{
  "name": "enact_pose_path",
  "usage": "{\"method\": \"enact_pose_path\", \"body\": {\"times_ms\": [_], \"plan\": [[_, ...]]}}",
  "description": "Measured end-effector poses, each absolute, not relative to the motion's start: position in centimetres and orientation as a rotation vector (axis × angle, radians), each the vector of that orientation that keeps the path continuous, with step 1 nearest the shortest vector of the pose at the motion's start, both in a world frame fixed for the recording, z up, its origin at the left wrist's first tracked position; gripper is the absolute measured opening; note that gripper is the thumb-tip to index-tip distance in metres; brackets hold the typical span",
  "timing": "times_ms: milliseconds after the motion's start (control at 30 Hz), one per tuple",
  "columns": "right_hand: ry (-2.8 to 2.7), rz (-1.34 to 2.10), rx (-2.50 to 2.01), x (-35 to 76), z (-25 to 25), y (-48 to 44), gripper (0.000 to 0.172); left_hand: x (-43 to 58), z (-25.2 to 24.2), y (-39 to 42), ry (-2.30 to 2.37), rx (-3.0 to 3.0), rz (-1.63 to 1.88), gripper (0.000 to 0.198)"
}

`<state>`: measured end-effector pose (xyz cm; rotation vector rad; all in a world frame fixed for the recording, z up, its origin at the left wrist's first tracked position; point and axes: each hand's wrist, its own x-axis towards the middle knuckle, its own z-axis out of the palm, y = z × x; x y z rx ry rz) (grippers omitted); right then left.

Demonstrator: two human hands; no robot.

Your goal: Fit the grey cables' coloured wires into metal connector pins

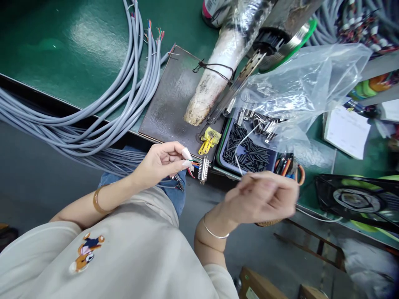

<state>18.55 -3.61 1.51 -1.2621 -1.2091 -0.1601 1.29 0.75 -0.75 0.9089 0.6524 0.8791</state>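
Note:
My left hand (165, 164) is closed, with white-covered fingertips pinching thin coloured wires (195, 164). These wires meet a metal multi-pin connector (203, 170) just right of the fingertips, held out past the bench edge. My right hand (262, 197) is up in front of the tray, blurred, its fingers curled together; what they hold, if anything, is hidden. A thin pale strand (237, 155) crosses the tray and reaches the edge of that hand. Short black sleeves (246, 147) fill the tray (220, 155), with several loose connectors (269, 128) at its back.
Grey cables (124, 112) loop over the bench edge at left. A brown board (171, 95) bears a white wrapped roll (212, 79) and a yellow-handled item (205, 145). Behind are a green-rimmed spool (308, 35) and a clear plastic bag (305, 79). A black fan (355, 199) stands right.

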Motion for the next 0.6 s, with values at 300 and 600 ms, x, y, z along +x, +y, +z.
{"method": "enact_pose_path", "body": {"times_ms": [300, 600], "plan": [[-1.290, -0.161, -1.204, 17.7, 2.0, -4.7, 0.032, -0.2, -3.5, 2.8, 0.344, 0.650, 0.757, 0.045], [-1.723, 0.110, -1.163, 17.5, 2.2, -8.0, 0.027, -0.9, -3.9, 2.7, 0.261, 0.604, 0.770, 0.048]]}}
